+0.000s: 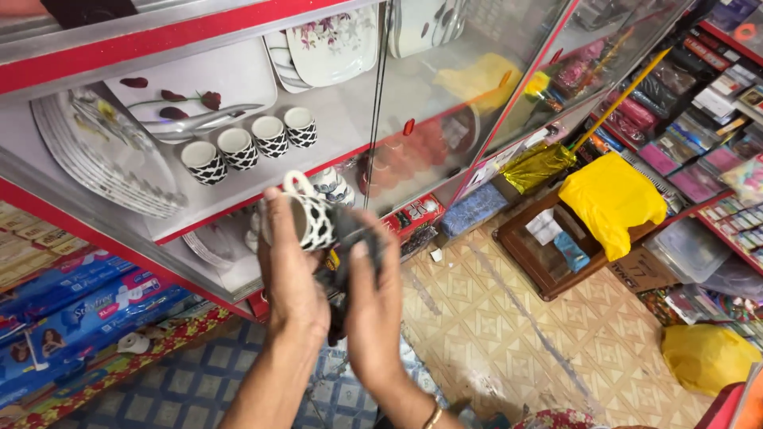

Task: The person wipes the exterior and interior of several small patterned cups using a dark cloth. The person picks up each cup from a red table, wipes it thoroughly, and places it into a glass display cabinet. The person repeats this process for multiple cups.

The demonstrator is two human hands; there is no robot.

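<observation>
My left hand (pixel 290 278) grips a white cup with a black diamond pattern (pixel 311 220), held in front of the open cabinet. My right hand (pixel 373 306) presses a dark grey cloth (pixel 350 254) against the cup's side. On the shelf behind stand three matching patterned cups (pixel 238 147) in a row. Part of the cup is hidden by my fingers and the cloth.
A red-framed glass display cabinet (pixel 159 40) holds white plates (pixel 103 155) and floral dishes (pixel 330 44). A glass door (pixel 445 103) stands to the right. Below lie blue packages (pixel 71 310), a wooden box with a yellow bag (pixel 608 199), and packed shelves (pixel 715 143).
</observation>
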